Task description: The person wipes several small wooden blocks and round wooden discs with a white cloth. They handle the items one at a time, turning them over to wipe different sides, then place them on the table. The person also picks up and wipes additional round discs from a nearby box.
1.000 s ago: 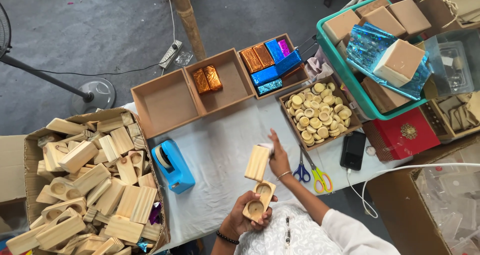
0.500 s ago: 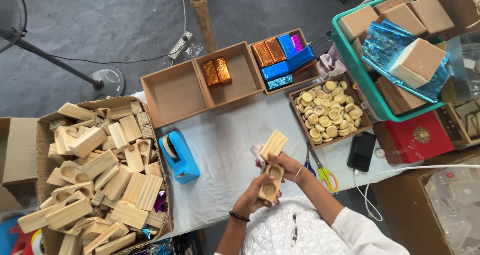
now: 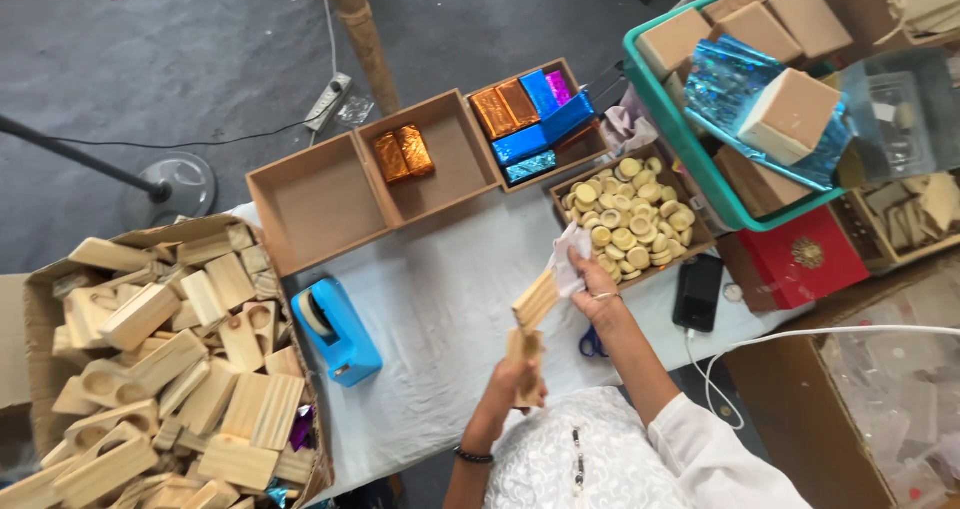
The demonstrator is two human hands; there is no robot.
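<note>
— Hands first: what's each gripping?
— Left hand (image 3: 515, 381) clenched on a block (image 3: 524, 353); right hand (image 3: 588, 291) grasps a white cloth (image 3: 571, 263) pressed to the block's upper piece (image 3: 537, 300).
— Lie of it?
— Over the table (image 3: 440, 299), long axis slanting up-right, left hand low, right hand high.

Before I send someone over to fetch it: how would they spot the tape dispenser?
Start at the big cardboard box heaped with wooden blocks on the left. Just to its right, on the white table cover, lies the tape dispenser. It is the only bright blue plastic item there, with a roll of tape in its rounded end.
</note>
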